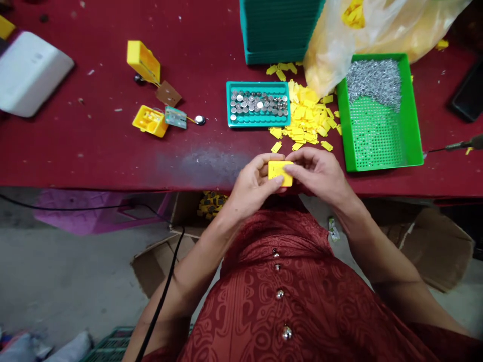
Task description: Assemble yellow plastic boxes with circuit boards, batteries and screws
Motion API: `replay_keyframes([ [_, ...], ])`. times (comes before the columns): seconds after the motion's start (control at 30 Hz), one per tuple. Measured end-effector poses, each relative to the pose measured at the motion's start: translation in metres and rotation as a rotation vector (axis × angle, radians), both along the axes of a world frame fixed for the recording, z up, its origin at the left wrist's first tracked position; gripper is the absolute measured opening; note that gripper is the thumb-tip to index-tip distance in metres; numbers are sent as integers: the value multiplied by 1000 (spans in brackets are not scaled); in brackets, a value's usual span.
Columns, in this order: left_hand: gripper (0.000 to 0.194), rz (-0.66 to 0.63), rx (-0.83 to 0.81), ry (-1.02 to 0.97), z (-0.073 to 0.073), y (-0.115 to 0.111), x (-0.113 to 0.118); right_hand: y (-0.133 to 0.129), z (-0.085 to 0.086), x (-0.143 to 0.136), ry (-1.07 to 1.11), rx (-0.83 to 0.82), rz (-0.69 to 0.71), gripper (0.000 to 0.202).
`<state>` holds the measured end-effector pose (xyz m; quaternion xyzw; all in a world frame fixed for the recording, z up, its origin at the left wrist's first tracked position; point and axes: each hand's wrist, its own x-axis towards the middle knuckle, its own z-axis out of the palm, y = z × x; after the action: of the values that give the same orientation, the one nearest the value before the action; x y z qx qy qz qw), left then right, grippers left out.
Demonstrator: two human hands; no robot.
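Note:
A small yellow plastic case (279,173) is held between both hands at the front edge of the red table. My left hand (254,183) grips its left side, with the thumb on the lower face. From the right, my right hand (315,173) holds the case with its thumb across the upper right corner. Just beyond the hands lies a pile of yellow plastic pieces (307,118). A teal tray (230,122) of round metal cells stands left of that pile.
A green basket (418,130) of small metal parts stands right, near a screwdriver (464,144) and a dark phone (470,95). Teal stacked trays (281,30) and a plastic bag (330,50) stand behind. Opened yellow cases with wired parts (151,120) lie left. A black cable (168,281) crosses the left arm.

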<state>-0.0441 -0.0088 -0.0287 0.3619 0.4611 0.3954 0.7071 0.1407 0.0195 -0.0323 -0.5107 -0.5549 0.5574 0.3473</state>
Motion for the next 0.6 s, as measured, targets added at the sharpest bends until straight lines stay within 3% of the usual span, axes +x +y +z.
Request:
replay_keyframes([
  [0.1,51,-5,-189,-142,15,6,-2,1,6,8,116,31,44,27],
  [0.2,52,-6,-245,-182,23,9,-2,-1,7,14,74,131,12,23],
  [0.47,53,-71,-176,-75,17,9,4,-4,2,20,-153,270,29,15],
  [0.6,52,-108,-178,-47,15,11,9,-14,2,17,-251,338,-70,11],
])
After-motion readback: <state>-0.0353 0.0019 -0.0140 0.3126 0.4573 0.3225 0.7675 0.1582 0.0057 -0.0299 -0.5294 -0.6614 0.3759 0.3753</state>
